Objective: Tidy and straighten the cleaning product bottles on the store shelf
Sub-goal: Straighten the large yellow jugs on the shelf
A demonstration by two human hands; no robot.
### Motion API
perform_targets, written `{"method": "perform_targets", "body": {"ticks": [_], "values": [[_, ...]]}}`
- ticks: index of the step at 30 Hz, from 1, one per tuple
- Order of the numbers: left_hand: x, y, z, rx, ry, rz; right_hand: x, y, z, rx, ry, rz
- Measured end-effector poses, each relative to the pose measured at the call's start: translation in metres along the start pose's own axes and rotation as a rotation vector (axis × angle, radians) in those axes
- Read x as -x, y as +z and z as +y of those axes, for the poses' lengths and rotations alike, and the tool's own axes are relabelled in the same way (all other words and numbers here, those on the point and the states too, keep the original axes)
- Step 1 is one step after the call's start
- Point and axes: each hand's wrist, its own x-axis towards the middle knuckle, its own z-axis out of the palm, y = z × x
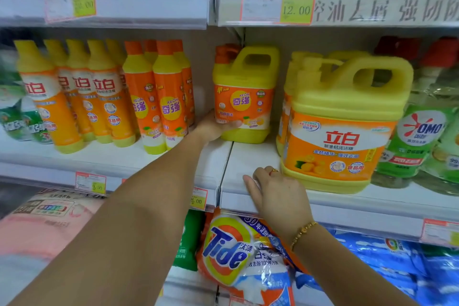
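A yellow Keon jug (244,97) with an orange label and pump stands deep on the white shelf (238,164). My left hand (214,126) grips its lower left side, thumb across the label's bottom. My right hand (275,191) rests on the shelf's front edge, fingers relaxed, just left of a large yellow Libai jug (342,126). To the left stand two orange Keon bottles (159,99) and a row of yellow Libai bottles (74,92), all leaning slightly.
Green OMO bottles (419,136) stand at the right, green bottles (17,117) at far left. Below the shelf lie a Tide bag (238,251), pink packs (44,221) and blue bags (387,263). Price tags (278,2) hang on the shelf edges.
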Motion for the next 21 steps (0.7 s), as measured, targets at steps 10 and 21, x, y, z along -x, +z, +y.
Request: {"method": "perform_targets", "body": {"ticks": [10,21], "values": [[0.063,-0.007,0.01,-0.304,-0.08,0.233,-0.008,-0.011,0.005,-0.147,0.06,-0.233],[0.333,-0.018,-0.075,-0.24,-0.064,0.38,0.128,-0.021,-0.103,-0.623,-0.252,-0.792]]}}
